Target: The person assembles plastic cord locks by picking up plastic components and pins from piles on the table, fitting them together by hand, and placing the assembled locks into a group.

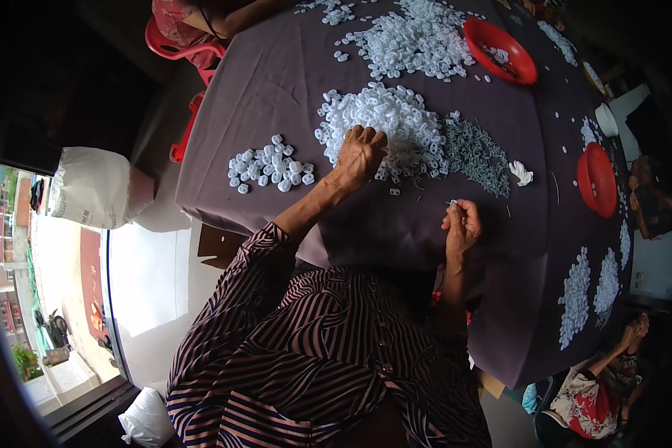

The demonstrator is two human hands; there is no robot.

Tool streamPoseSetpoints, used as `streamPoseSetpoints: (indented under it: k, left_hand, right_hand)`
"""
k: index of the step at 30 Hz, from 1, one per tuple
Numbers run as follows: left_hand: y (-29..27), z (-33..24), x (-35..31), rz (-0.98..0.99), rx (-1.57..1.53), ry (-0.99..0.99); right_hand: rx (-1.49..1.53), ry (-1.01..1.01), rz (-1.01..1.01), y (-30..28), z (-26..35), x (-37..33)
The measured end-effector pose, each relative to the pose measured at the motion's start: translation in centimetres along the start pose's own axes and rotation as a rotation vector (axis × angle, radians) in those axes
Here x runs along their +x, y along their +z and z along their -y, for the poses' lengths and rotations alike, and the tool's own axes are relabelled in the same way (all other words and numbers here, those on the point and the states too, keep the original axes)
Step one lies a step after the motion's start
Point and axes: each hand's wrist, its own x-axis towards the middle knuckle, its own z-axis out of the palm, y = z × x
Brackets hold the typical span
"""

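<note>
On the near edge of a pile of small white plastic pieces (384, 112) rests my left hand (361, 155), its fingers curled down. What those fingers hold, if anything, is hidden. My right hand (463, 224) is raised near the table's front edge in a pinch, with a tiny pale thing at its fingertips too small to name. Beyond it spreads a heap of thin grey metal pins or screws (476, 153), touching the right side of the white pile. One loose white piece (394, 192) lies between my hands. To the left is a smaller group of rounded white pieces (272, 166).
A dark cloth covers the table (269, 89). A crumpled white scrap (520, 173) lies right of the pins. Two red bowls (526, 63) (596, 179) and more white piles (575, 299) stand farther off. Other people sit at the far left and the right, one with hands (635, 328) showing.
</note>
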Motion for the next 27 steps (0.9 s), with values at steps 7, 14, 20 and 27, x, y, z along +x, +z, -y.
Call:
streamPoseSetpoints:
  k: [7, 14, 20, 27]
  left_hand:
    - [-2.8, -3.7, -1.8, 0.108, -1.793, -0.675]
    - [-6.7, -7.0, -4.4, 0.311, -2.101, -0.692]
    - [-7.2, -6.8, -6.0, 0.313, -2.081, -0.626]
    - [-7.1, -5.8, -7.7, 0.203, -1.875, -0.592]
  right_hand:
    - [-0.033, 0.016, -0.022, -0.8, 0.6, -1.1]
    - [0.054, 0.122, -0.027, -0.3, 2.8, -3.0]
    - [0.103, -0.054, 0.178, 3.1, 6.3, -5.1]
    - [0.018, -0.188, 0.257, 6.1, 7.7, -6.5]
